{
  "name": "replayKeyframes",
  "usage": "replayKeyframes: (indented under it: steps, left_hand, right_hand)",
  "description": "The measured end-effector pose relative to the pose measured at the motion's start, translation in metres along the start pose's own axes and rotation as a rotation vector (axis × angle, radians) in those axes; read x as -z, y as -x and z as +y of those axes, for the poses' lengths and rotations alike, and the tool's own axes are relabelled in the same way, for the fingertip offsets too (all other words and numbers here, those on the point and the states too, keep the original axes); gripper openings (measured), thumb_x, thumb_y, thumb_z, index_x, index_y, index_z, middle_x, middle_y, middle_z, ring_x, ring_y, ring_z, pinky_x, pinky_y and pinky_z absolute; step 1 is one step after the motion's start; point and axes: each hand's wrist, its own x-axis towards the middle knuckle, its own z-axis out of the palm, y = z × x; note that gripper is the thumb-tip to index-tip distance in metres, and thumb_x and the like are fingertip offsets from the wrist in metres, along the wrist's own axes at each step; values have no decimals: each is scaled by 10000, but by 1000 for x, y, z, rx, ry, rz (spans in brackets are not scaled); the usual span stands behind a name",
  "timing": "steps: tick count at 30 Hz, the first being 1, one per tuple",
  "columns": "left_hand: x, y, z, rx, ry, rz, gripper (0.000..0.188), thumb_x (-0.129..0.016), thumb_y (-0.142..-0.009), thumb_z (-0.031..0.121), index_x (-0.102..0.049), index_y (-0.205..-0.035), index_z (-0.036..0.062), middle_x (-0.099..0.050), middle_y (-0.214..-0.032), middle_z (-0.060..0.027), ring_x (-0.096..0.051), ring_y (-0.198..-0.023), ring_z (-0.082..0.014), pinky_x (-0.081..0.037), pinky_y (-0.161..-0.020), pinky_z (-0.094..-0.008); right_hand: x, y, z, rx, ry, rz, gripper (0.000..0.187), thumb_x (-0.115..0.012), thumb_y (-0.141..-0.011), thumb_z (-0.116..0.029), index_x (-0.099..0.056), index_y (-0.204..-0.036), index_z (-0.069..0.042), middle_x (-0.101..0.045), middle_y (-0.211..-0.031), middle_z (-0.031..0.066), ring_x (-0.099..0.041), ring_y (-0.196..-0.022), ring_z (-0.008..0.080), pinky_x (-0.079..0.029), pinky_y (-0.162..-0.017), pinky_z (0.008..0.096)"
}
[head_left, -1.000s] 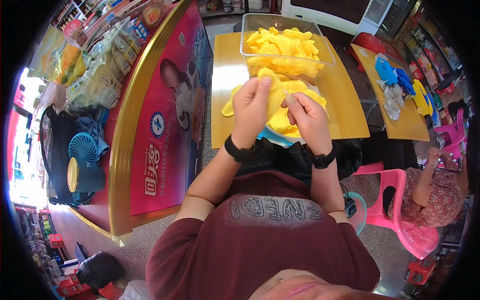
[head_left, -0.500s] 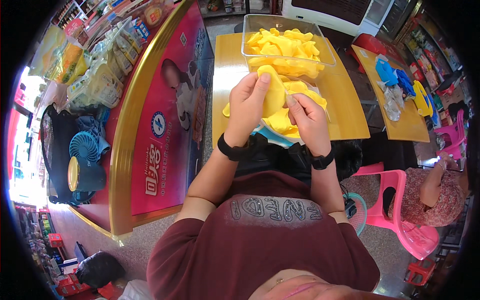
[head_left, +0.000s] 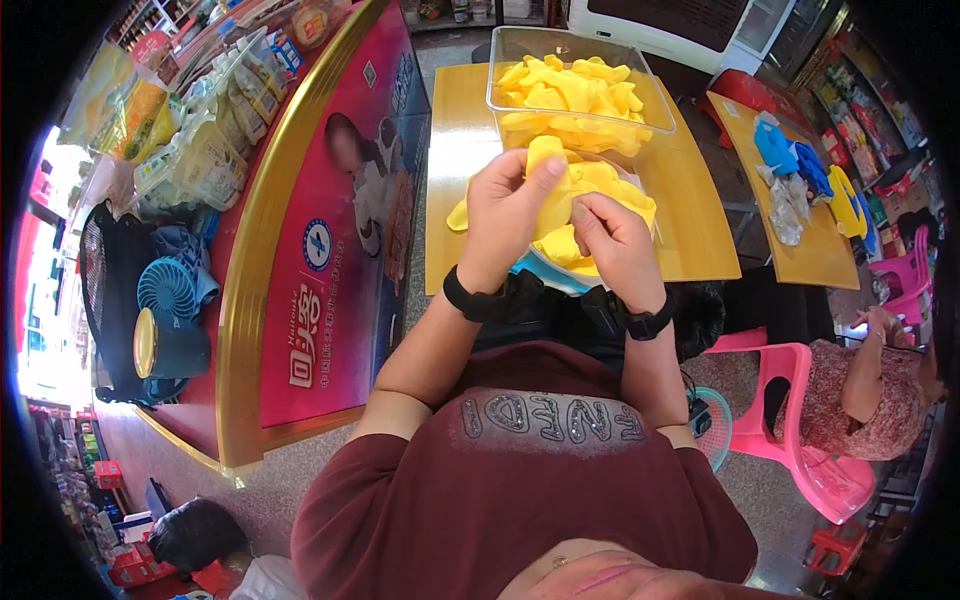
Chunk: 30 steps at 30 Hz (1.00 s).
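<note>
My left hand [head_left: 503, 215] is closed on a soft, flat yellow piece [head_left: 552, 208], thumb on its upper part. My right hand [head_left: 618, 250] is closed at the piece's right side, with thumb and finger pinched together; its fingertips partly hide what they grip. Below and behind both hands lies a heap of similar yellow pieces [head_left: 598, 182] in a light blue and white basin [head_left: 550, 272]. Farther back, a clear plastic bin [head_left: 502, 112] holds many more yellow pieces [head_left: 570, 88]. Whether they are cloth or foam, I cannot tell.
The bin stands on a wooden table [head_left: 700, 235]. A pink counter with gold edging [head_left: 235, 350] rises on my left. To the right are another table [head_left: 800, 255] with blue and yellow items, a pink plastic chair [head_left: 800, 430] and a seated person [head_left: 865, 395].
The yellow piece has been turned and bunched; its rounded broad face no longer shows between my hands. My left hand has shifted slightly right and down. Both hands keep their grip.
</note>
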Motion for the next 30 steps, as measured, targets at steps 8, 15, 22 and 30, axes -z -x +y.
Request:
replayKeyframes:
  steps: [8,15,22,30]
  left_hand:
    - [-4,6,-5,50,-50,-71,270,-637,-937,212,-652,-1065,-26,-652,-880,-17,-581,-733,-49,-465,-646,-196]
    - [-7,0,0,-54,49,50,232,-585,-967,171,-635,-1055,-38,-635,-890,5,-561,-752,-37,-462,-652,-184]
    - [16,-12,-6,-400,-348,-12,157,-624,-925,151,-688,-1024,48,-584,-1186,-124,-547,-1074,-175,-448,-902,-290]
    - [0,-7,6,-403,-242,-60,197,-595,-913,117,-680,-1061,19,-526,-1315,-127,-454,-1246,-191,-325,-1060,-307]
  right_hand:
    - [-8,2,-1,-29,-172,71,176,-534,-977,-137,-615,-967,18,-500,-673,-18,-442,-593,47,-356,-538,205]
    - [-7,2,-12,-142,-247,38,234,-530,-989,-201,-614,-943,12,-470,-638,-23,-419,-568,55,-342,-536,204]
    - [5,-3,-1,-137,1,-150,214,-544,-968,-187,-630,-883,-10,-494,-604,-11,-445,-544,55,-348,-509,216]
    - [6,-4,-3,-47,41,14,179,-561,-953,-151,-642,-896,-3,-535,-631,-1,-472,-554,63,-369,-518,218]
